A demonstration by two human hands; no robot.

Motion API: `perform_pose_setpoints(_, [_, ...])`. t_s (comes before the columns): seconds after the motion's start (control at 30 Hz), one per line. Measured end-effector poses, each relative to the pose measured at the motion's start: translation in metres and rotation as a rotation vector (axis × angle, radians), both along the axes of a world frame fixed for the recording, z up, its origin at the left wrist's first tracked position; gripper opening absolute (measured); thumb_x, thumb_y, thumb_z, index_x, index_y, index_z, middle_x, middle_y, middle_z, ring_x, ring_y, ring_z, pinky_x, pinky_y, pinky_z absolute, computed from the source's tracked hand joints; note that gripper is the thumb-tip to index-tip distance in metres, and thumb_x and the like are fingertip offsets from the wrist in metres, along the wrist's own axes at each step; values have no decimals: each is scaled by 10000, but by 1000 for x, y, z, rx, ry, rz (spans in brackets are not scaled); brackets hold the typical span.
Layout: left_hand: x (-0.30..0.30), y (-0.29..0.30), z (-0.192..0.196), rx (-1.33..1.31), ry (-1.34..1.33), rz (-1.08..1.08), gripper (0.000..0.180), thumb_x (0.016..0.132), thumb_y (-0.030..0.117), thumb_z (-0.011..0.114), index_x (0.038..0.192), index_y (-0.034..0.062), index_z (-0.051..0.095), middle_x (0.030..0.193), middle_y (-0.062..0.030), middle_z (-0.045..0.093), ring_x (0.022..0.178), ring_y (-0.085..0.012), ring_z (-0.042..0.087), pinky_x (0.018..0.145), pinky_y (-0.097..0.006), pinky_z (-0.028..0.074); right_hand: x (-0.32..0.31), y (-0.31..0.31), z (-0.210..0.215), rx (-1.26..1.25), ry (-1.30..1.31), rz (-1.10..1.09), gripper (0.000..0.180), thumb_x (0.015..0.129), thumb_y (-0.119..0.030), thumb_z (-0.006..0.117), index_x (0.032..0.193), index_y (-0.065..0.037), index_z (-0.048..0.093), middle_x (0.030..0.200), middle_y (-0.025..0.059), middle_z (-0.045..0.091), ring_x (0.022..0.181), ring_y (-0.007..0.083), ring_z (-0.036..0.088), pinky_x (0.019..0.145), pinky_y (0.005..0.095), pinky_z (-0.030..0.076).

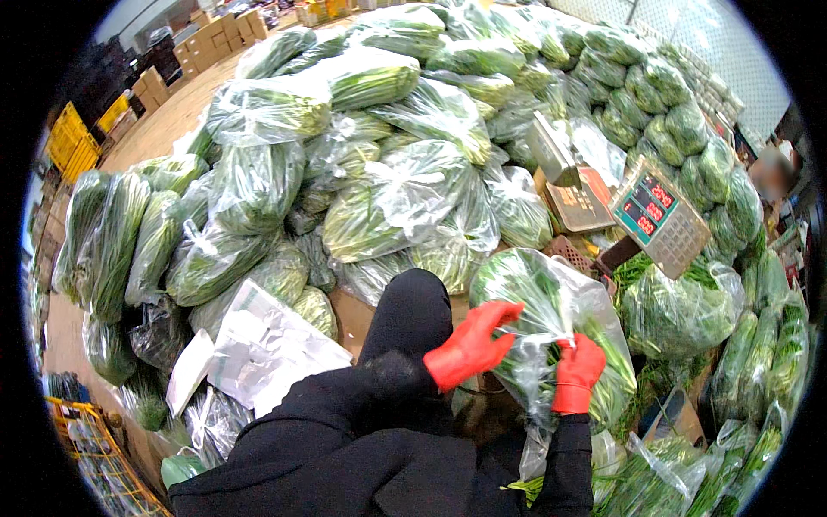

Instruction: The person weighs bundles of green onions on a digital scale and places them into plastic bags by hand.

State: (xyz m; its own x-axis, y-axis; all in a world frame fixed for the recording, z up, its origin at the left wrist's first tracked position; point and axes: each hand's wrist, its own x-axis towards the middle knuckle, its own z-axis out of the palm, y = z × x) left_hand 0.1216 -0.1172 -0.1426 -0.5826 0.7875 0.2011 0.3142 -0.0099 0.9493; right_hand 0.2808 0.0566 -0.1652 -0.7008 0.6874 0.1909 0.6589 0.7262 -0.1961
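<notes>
A clear plastic bag of long leafy greens [514, 274] stands in front of me, right of my bent knee. Its gathered neck is pinched in my right hand [579, 372], which wears a red rubber glove. My left hand [469, 349], gloved in red too, is at the bag's left side with its fingers stretched out. Whether those fingertips press on the plastic I cannot tell. Below my right hand, loose plastic [532, 452] hangs down beside my sleeve.
Bagged greens [392, 202] are heaped ahead of me. A scale with a lit display [659, 215] stands at the right, near another weighing device [560, 159]. White sheeting [267, 345] lies left of my knee. Yellow crates [73, 142] and cardboard boxes [207, 47] stand far left. A person [775, 168] is at the right edge.
</notes>
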Motion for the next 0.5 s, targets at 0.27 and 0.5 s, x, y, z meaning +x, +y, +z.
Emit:
perform_pose_setpoints(0.27, [114,-51,-144,-409,-1156,-427,666,730,173,714,1288,33,378,1010,-153,581,932,-283,576,779,-360,496,51,36,69,-902,1065,-397,118,835,-160,604,870,-58,650,762,36,632,646,130,566,566,251,421])
perform_pose_setpoints(0.5, [132,-28,-59,-281,-1756,-890,579,865,476,498,1272,85,365,1110,-108,563,909,-248,572,713,-389,482,168,-31,157,-567,1076,-376,275,861,-143,571,1099,-9,541,814,-7,563,670,63,511,546,196,403])
